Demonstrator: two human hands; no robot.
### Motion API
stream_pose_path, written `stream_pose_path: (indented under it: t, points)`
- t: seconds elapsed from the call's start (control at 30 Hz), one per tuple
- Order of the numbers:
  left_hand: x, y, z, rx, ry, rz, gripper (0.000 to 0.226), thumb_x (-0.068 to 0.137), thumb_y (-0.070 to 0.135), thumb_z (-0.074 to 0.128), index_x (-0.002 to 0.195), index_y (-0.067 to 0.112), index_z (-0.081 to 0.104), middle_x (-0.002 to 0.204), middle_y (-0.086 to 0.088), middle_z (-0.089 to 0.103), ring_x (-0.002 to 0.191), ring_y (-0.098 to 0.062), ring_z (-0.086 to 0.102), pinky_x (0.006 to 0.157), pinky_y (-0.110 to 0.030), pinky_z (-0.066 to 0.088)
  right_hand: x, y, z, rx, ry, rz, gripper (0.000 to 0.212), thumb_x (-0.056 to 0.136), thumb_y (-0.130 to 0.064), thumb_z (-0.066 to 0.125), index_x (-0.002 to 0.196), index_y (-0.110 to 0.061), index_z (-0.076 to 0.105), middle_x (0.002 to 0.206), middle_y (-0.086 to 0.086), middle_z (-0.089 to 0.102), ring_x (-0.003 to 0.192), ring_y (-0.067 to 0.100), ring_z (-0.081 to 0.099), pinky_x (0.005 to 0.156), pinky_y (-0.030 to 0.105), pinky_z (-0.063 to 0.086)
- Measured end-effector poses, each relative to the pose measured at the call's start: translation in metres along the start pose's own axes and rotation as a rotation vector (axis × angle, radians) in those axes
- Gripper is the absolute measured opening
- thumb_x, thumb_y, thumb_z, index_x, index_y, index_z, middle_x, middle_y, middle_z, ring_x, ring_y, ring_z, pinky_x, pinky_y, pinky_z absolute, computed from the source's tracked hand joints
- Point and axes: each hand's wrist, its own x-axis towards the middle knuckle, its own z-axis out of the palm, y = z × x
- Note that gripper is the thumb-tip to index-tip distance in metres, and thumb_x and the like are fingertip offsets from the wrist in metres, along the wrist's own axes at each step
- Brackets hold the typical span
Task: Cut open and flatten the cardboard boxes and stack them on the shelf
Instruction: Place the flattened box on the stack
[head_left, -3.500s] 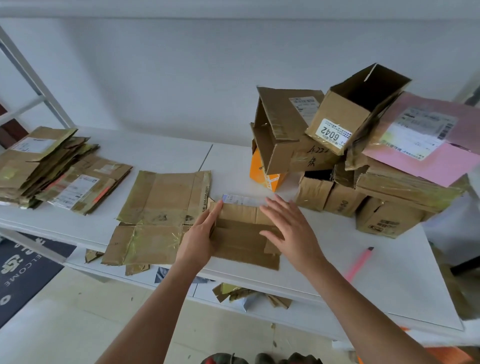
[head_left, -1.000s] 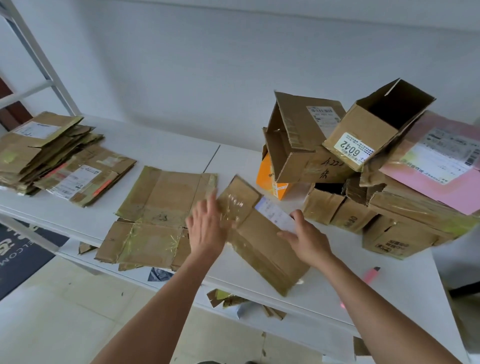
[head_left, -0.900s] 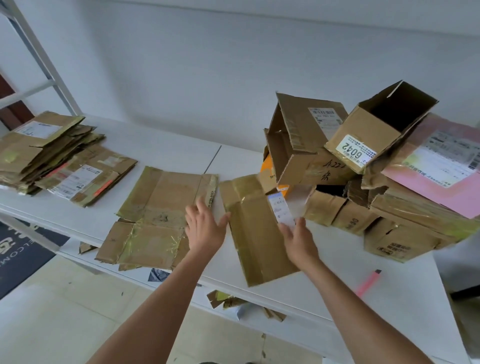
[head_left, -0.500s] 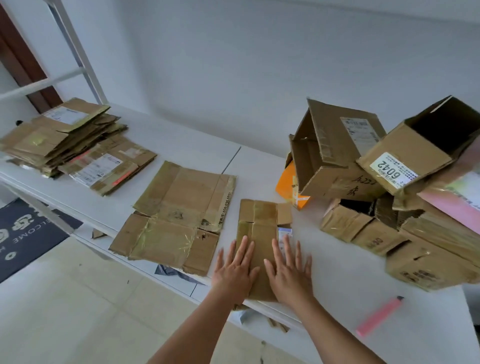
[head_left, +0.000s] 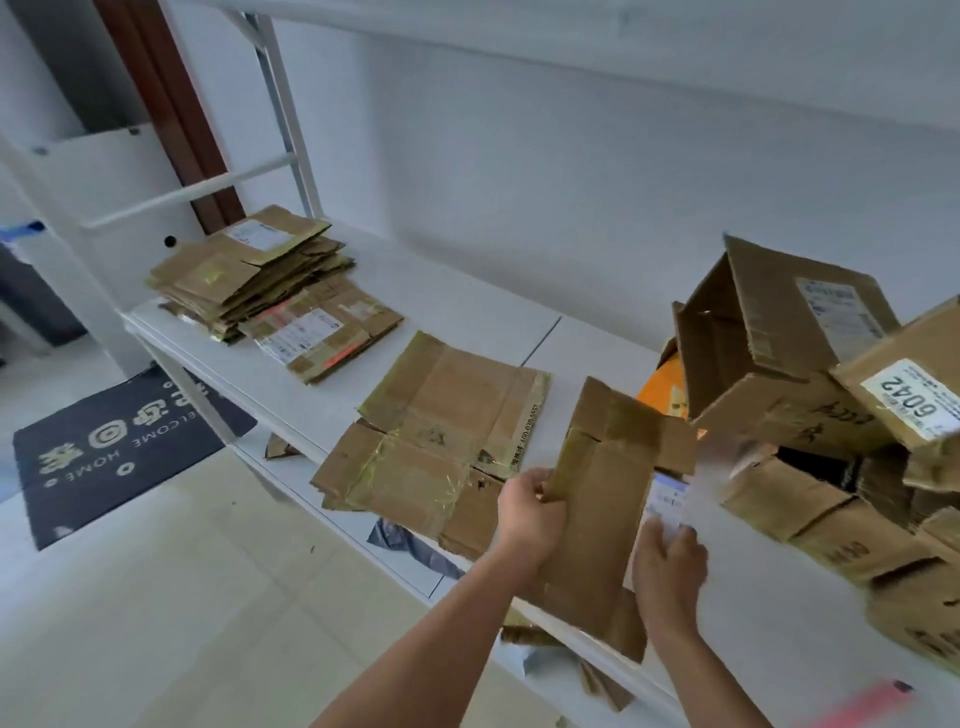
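White shelf (head_left: 467, 306) holds a flattened box (head_left: 602, 499) tilted up over its front edge, left hand (head_left: 530, 519) gripping one long side, right hand (head_left: 670, 561) curled on the other. Bare shelf separates the flat sheet (head_left: 441, 431) from the far-left stack (head_left: 249, 275); unopened boxes (head_left: 779, 338) crowd the right.

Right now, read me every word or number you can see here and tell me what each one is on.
"6042": white sticker, upside down, on the tilted open box at the right.
"WELCOME HOME": dark doormat on the floor, seen upside down.
"400-030-555", last digits unsure: edge of the flattened box lying on the shelf.
Shipping labels on the stack of flat boxes, on the upright box and on the cardboard in both hands: too blurred.
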Motion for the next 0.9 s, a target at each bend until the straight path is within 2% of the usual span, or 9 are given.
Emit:
stream_pose_path:
  t: [0.07,0.2,0.37,0.43,0.53,0.63,0.7,0.8,0.9]
  points:
    - [0.003,0.018,-0.024,-0.057,0.0,0.055,0.039,0.084,-0.006,0.056,0.086,0.03,0.073,0.083,0.001,0.072,0.073,-0.018,0.069,0.061,-0.035,0.061,-0.011,-0.022,0.008,0.196,-0.077,-0.035,0.033,0.104,-0.019,0.043,0.129,0.002,0.042,0.124,0.023,0.053,0.109,0.036,0.054,0.092,0.043,0.045]
    - [0.023,0.041,-0.094,0.007,0.199,0.101,0.026,0.09,0.009,0.067,0.114,0.017,0.069,0.096,0.003,0.066,0.083,-0.012,0.063,0.067,-0.021,0.053,-0.029,-0.072,0.037,0.294,-0.266,-0.143,0.051,0.102,-0.012,0.049,0.149,-0.017,0.029,0.128,-0.002,0.046,0.114,0.014,0.048,0.085,0.028,0.043]
    - [0.041,0.044,-0.2,0.069,0.086,-0.082,0.04,0.089,0.035,0.071,0.123,0.023,0.055,0.11,0.0,0.061,0.094,-0.016,0.063,0.066,-0.024,0.053,-0.042,-0.144,0.099,0.292,-0.207,-0.208,0.042,0.1,-0.01,0.052,0.14,-0.005,0.04,0.131,0.014,0.054,0.119,0.031,0.056,0.087,0.029,0.045]
    - [0.051,0.037,-0.237,-0.008,0.031,-0.1,0.036,0.092,0.028,0.068,0.125,0.022,0.055,0.108,-0.006,0.065,0.087,-0.018,0.066,0.064,-0.029,0.059,-0.049,-0.172,0.133,0.26,-0.224,-0.245,0.053,0.101,-0.015,0.051,0.149,-0.006,0.03,0.142,0.016,0.047,0.127,0.03,0.051,0.093,0.027,0.043]
    - [0.082,0.025,-0.288,-0.081,0.144,0.005,0.031,0.096,0.012,0.062,0.125,0.02,0.058,0.097,-0.011,0.066,0.082,-0.023,0.064,0.08,-0.039,0.06,-0.06,-0.21,0.197,0.264,-0.264,-0.318,0.068,0.102,-0.017,0.049,0.157,-0.019,0.01,0.154,0.009,0.035,0.129,0.027,0.05,0.098,0.032,0.047]
    - [0.13,0.022,-0.341,0.018,0.266,0.101,0.028,0.097,0.013,0.058,0.124,0.022,0.059,0.096,-0.005,0.062,0.077,-0.017,0.06,0.057,-0.017,0.051,-0.064,-0.242,0.271,0.211,-0.327,-0.334,0.066,0.104,-0.02,0.044,0.158,-0.025,0.005,0.161,0.004,0.023,0.14,0.026,0.04,0.109,0.042,0.042]
    - [0.163,0.023,-0.375,0.116,0.282,0.148,0.032,0.098,0.015,0.057,0.129,0.023,0.057,0.098,-0.002,0.063,0.074,-0.013,0.059,0.051,-0.014,0.045,-0.065,-0.26,0.318,0.151,-0.343,-0.304,0.063,0.105,-0.023,0.042,0.158,-0.022,0.007,0.164,0.005,0.017,0.146,0.024,0.028,0.116,0.04,0.033]
    - [0.211,0.028,-0.415,0.335,0.262,0.262,0.047,0.094,0.013,0.062,0.139,0.022,0.051,0.109,0.004,0.057,0.075,-0.004,0.052,0.059,-0.01,0.041,-0.063,-0.281,0.378,0.103,-0.268,-0.262,0.06,0.105,-0.021,0.042,0.157,-0.014,0.013,0.161,0.01,0.023,0.147,0.026,0.026,0.116,0.033,0.024]
    - [0.254,0.028,-0.435,0.628,0.219,0.344,0.048,0.095,0.007,0.056,0.141,0.016,0.05,0.128,-0.005,0.043,0.107,-0.018,0.047,0.09,-0.021,0.041,-0.056,-0.293,0.423,0.07,-0.255,-0.234,0.059,0.105,-0.019,0.041,0.157,-0.01,0.014,0.158,0.016,0.025,0.144,0.028,0.029,0.112,0.03,0.026]
